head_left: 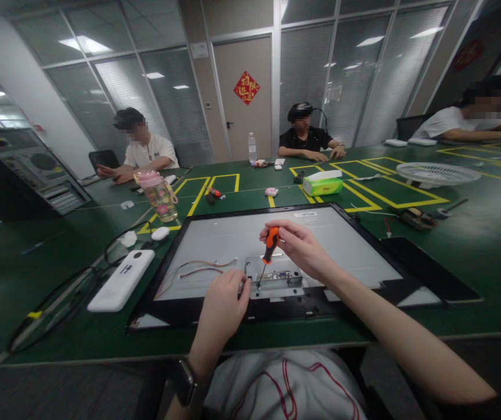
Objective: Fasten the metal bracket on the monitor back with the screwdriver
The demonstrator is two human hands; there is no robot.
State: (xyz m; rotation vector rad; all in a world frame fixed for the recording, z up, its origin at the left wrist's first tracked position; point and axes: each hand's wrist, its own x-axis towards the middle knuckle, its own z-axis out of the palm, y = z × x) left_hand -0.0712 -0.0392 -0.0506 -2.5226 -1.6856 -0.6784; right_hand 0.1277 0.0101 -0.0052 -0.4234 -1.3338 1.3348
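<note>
In my right hand [296, 242] is a screwdriver [271, 242] with an orange and black handle, its shaft pointing down and slightly left. The tip meets the left end of a metal bracket [272, 290] that carries a small board with connectors [282, 275]. That bracket sits on the grey back of a flat display panel [215, 233] with a black frame. My left hand [226, 297] rests at the bracket's left edge, fingers curled together; whether they pinch anything is hidden. Thin loose wires [198, 269] lie on the panel left of the bracket.
Left of the panel are a white power bank [121, 281], black cables [53, 309] and a pink-lidded bottle [157, 195]. Beyond it lie a green tissue pack [323, 184] and a white round basket [438, 174]. A dark slab [430, 268] lies right. Several people sit across the table.
</note>
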